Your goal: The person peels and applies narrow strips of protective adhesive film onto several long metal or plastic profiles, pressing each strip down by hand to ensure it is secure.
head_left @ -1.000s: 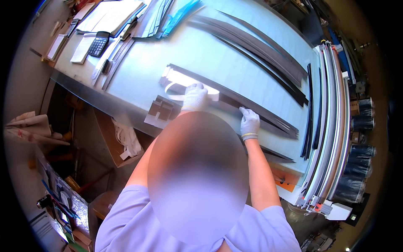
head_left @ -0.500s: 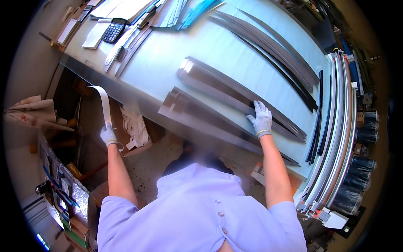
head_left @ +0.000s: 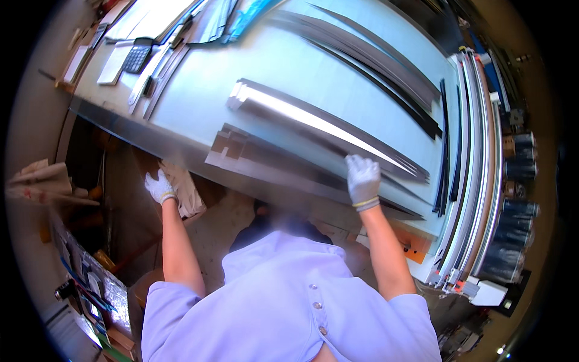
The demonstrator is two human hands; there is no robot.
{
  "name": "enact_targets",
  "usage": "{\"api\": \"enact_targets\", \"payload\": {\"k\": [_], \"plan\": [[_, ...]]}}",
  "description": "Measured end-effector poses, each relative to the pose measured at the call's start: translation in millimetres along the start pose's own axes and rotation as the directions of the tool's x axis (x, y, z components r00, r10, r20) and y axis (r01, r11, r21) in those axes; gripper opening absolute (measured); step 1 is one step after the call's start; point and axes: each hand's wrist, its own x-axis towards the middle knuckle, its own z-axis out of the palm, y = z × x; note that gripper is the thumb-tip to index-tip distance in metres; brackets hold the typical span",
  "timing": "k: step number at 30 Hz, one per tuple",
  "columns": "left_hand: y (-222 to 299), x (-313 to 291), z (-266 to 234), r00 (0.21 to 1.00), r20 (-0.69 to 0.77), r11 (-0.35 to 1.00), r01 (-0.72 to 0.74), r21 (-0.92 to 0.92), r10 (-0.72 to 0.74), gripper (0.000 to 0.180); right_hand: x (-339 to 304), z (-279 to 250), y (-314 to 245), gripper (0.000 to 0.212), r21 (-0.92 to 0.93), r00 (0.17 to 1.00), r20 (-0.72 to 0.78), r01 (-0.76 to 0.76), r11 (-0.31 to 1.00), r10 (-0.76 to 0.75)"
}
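Observation:
My left hand (head_left: 160, 187), in a pale work glove, is open with its fingers apart. It is over a box of loose white strips (head_left: 184, 192), below the table's near edge, and no strip shows in it. My right hand (head_left: 364, 182), gloved too, has its fingers bent together over the long grey strips on the table. Whatever is between those fingers is hidden. Left of it, a near bundle of dark grey strips (head_left: 253, 155) lies along the table edge. Beyond lies a second bundle of strips (head_left: 301, 117), one face shining brightly.
More grey strips (head_left: 368, 51) lie farther back on the pale table (head_left: 199, 90). A calculator (head_left: 139, 55), papers and rulers occupy its far left. Long rails (head_left: 467, 169) line the right edge. Below left stands a silvery container (head_left: 114, 289) of tools.
The curled white strip has left my left hand, whose fingers have opened. My right hand has lifted from lying flat and drawn back nearer me, fingers bent. The view has shifted slightly.

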Motion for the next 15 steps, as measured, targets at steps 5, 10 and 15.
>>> {"api": "enact_targets", "payload": {"k": [5,10,15], "plan": [[146.1,-66.4,-25.1,0.906,-0.129,0.849,-0.423,-0.317,0.404,0.053,-73.6,1.3,-38.7,0.035,0.186,0.986,0.164,-0.058,0.981,0.027],[265.4,-166.4,-24.8,0.688,0.066,0.651,-0.645,-0.400,0.722,0.053,-95.4,-6.1,-18.5,0.039,0.434,0.979,0.028,-0.195,0.879,0.203],[353.4,-301.3,1.4,0.164,0.317,0.321,-0.774,-0.546,0.934,0.061,-136.6,-8.9,79.8,0.030,0.473,0.472,0.246,-0.821,0.321,0.846]]}}
